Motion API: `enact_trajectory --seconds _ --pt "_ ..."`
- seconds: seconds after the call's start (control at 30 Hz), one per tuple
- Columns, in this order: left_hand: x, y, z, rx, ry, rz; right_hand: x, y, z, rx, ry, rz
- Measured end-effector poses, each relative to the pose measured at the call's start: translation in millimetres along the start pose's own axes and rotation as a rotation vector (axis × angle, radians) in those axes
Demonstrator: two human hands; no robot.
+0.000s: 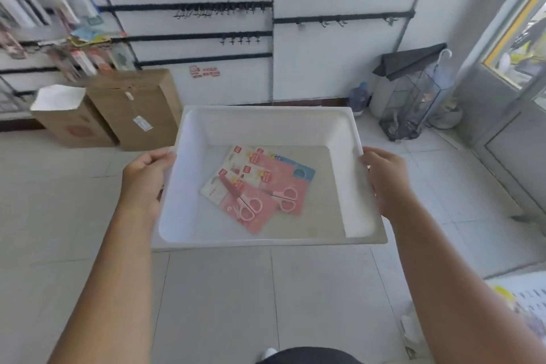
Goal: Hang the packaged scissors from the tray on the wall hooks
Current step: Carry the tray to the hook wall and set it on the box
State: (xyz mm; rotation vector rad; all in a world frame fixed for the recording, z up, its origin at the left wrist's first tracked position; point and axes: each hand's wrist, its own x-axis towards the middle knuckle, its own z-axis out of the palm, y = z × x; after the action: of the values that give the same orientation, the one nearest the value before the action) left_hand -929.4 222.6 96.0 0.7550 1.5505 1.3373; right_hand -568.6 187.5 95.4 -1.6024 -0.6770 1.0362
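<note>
A white plastic tray (266,121) is held in front of me above the tiled floor. My left hand (146,179) grips its left rim and my right hand (385,179) grips its right rim. Inside lie several overlapping packaged scissors (245,201), pink cards with pink-handled scissors, and one blue card (304,171) partly under them. On the white wall ahead, black rails carry rows of hooks (218,7), most of them bare.
Two brown cardboard boxes (139,109) stand on the floor at the left under racks of hanging goods (74,47). A glass stand with umbrellas (413,97) and a water jug (359,96) sit at the right by a door.
</note>
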Motion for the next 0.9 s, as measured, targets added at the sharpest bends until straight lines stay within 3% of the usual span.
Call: enact_trajectory --seconds 0.3,0.5,0.9 --pt "95 30 -82 -0.025 0.265 -0.006 87 -19 174 -0.095 -0.245 -0.024" --pt "186 44 -88 -0.057 0.394 -0.028 169 -51 283 -0.144 -0.394 -0.022" --pt "383 94 -104 -0.075 0.591 -0.042 307 -103 493 -0.209 -0.536 -0.099"
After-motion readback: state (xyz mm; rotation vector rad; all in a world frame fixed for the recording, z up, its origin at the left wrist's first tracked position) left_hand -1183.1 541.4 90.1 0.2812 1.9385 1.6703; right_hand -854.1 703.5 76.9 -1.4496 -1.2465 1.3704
